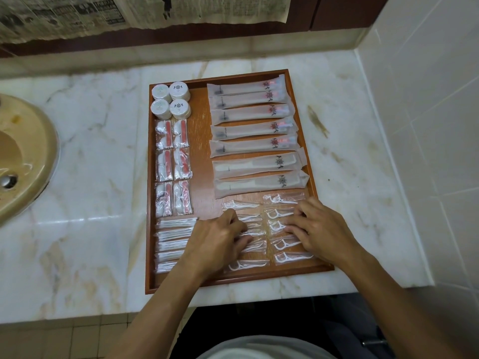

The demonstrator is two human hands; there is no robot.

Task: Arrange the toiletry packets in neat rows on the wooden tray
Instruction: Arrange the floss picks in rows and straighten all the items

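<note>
A wooden tray (199, 141) lies on the marble counter, filled with toiletry packets in rows. Round white soaps (171, 99) sit at its far left, red-and-white sachets (173, 167) below them, cotton-bud packets (172, 239) at the near left. Long toothbrush packets (251, 112) and comb packets (259, 174) fill the right side. Two columns of clear floss-pick packets (282, 200) lie at the near right. My left hand (220, 239) rests with bent fingers on the left column of floss picks. My right hand (318, 226) touches the right column with its fingertips.
A beige sink basin (23, 156) is set into the marble counter (90, 156) at the left. A tiled wall (427, 125) rises on the right. Newspaper (103, 14) hangs along the back. The counter's front edge is just below the tray.
</note>
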